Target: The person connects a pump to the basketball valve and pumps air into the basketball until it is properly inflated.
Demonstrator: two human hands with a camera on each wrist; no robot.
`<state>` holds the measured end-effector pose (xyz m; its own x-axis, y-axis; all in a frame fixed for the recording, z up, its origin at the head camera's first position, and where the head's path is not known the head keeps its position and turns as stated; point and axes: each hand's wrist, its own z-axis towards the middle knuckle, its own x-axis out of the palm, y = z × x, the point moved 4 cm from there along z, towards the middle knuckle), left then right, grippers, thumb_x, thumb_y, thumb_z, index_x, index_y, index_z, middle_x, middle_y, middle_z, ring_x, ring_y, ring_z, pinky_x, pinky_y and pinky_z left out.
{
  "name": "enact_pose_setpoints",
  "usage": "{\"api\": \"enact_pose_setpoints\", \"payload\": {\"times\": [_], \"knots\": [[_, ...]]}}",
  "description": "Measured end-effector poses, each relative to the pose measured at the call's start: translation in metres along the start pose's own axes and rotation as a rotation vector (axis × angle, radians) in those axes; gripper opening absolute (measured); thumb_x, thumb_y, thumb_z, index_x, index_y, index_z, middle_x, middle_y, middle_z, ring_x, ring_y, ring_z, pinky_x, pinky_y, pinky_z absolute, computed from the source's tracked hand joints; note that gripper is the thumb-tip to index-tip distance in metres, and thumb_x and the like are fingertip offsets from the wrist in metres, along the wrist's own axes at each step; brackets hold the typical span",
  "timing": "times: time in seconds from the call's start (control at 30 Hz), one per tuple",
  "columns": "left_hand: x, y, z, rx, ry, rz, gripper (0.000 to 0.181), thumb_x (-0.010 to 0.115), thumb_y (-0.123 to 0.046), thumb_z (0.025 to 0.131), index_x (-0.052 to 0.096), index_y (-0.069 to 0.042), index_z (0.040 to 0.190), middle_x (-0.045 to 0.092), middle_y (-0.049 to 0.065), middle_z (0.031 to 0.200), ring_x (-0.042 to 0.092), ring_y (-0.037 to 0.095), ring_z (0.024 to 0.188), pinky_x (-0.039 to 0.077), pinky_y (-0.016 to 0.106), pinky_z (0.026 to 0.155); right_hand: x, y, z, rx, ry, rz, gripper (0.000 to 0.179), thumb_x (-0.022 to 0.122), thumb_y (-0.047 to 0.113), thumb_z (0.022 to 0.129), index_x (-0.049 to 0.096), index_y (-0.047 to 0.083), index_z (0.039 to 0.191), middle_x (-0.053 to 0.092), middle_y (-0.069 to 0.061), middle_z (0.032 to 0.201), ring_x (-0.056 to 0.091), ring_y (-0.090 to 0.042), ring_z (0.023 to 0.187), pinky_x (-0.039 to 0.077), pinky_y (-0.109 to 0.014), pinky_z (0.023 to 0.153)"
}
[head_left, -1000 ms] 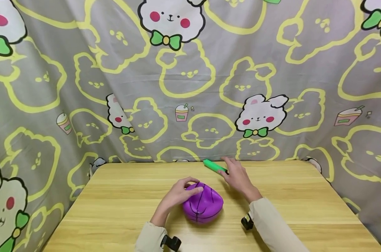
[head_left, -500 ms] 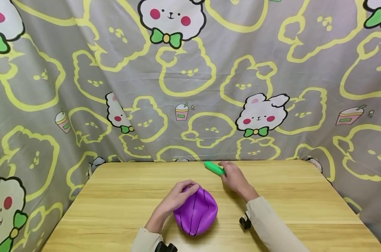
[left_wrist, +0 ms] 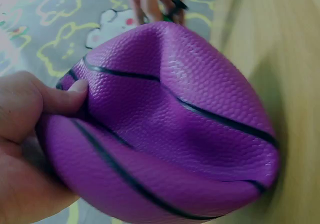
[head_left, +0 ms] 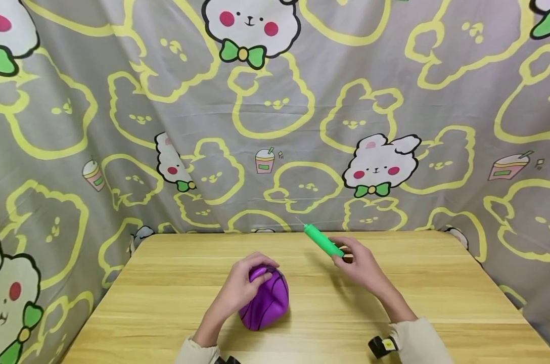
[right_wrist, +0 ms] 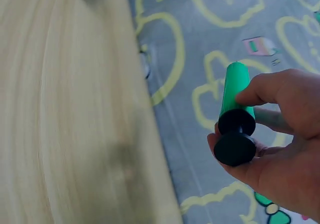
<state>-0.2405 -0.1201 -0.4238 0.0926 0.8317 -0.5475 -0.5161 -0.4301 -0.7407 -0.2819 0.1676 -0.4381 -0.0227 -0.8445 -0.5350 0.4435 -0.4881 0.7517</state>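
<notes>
A deflated purple basketball [head_left: 269,303] with black seams is held by my left hand [head_left: 240,285] over the near middle of the table. Its side is caved in, with a deep dent plain in the left wrist view, where the thumb [left_wrist: 70,96] presses into the folded skin [left_wrist: 165,114]. My right hand [head_left: 363,265] grips a green ball pump [head_left: 321,239] by its rear end, raised above the table. A thin needle [head_left: 300,221] sticks out of the pump's front, pointing up and left. In the right wrist view the black plunger handle [right_wrist: 235,149] faces the camera, pushed nearly in.
The wood-grain table [head_left: 166,283] reaches back to a grey curtain [head_left: 275,192] printed with yellow outlines and white cartoon animals. Black cameras are strapped at both wrists, the right one [head_left: 382,347] near the beige sleeve [head_left: 420,341].
My right hand has lifted the pump off the back of the table and drawn it nearer and rightward. The left hand has turned the ball and shifted it left.
</notes>
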Motion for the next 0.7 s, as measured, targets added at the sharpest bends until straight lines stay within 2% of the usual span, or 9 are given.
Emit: {"api": "enact_pose_setpoints", "payload": {"times": [0.13,0.3,0.37,0.43,0.7], "knots": [[-0.002,0.004,-0.007,0.012,0.080,-0.040,0.027,0.070,0.005,0.092,0.069,-0.016,0.109,0.067,-0.006,0.110,0.064,0.016,0.107,0.051,0.034,0.096,-0.013,0.017,-0.011,-0.006,0.021,0.070,0.039,0.068,-0.003,0.094,0.064,0.005,0.132,0.068,-0.014,0.120,0.067,-0.030,0.101,0.057,-0.030,0.076],[-0.003,0.004,-0.013,-0.027,0.138,-0.059,0.025,0.077,-0.024,0.094,0.065,-0.021,0.116,0.068,-0.009,0.111,0.065,0.014,0.105,0.051,0.034,0.093,-0.029,0.038,-0.022,-0.003,0.029,0.131,0.041,0.069,0.001,0.096,0.062,0.009,0.135,0.069,-0.011,0.115,0.064,-0.026,0.099,0.056,-0.029,0.075],[-0.001,0.004,-0.014,-0.049,0.130,-0.061,0.029,0.079,-0.033,0.091,0.065,-0.023,0.115,0.068,-0.012,0.109,0.066,0.013,0.103,0.052,0.033,0.091,-0.034,0.045,-0.027,-0.002,0.033,0.139,0.042,0.069,0.002,0.096,0.061,0.012,0.136,0.068,-0.010,0.114,0.064,-0.025,0.097,0.056,-0.030,0.074],[0.000,0.004,-0.015,-0.056,0.109,-0.066,0.029,0.081,-0.033,0.089,0.066,-0.023,0.112,0.069,-0.013,0.106,0.067,0.012,0.101,0.054,0.033,0.089,-0.036,0.050,-0.032,0.002,0.043,0.138,0.044,0.069,0.002,0.096,0.059,0.014,0.137,0.067,-0.009,0.114,0.063,-0.025,0.097,0.057,-0.030,0.073],[0.004,0.000,-0.018,-0.022,0.075,-0.038,0.029,0.084,-0.017,0.086,0.070,-0.025,0.110,0.070,-0.015,0.105,0.069,0.011,0.101,0.056,0.032,0.089,-0.039,0.065,-0.044,-0.001,0.046,0.089,0.057,0.070,-0.005,0.091,0.055,0.014,0.142,0.059,-0.010,0.124,0.058,-0.030,0.106,0.057,-0.033,0.074]]}}
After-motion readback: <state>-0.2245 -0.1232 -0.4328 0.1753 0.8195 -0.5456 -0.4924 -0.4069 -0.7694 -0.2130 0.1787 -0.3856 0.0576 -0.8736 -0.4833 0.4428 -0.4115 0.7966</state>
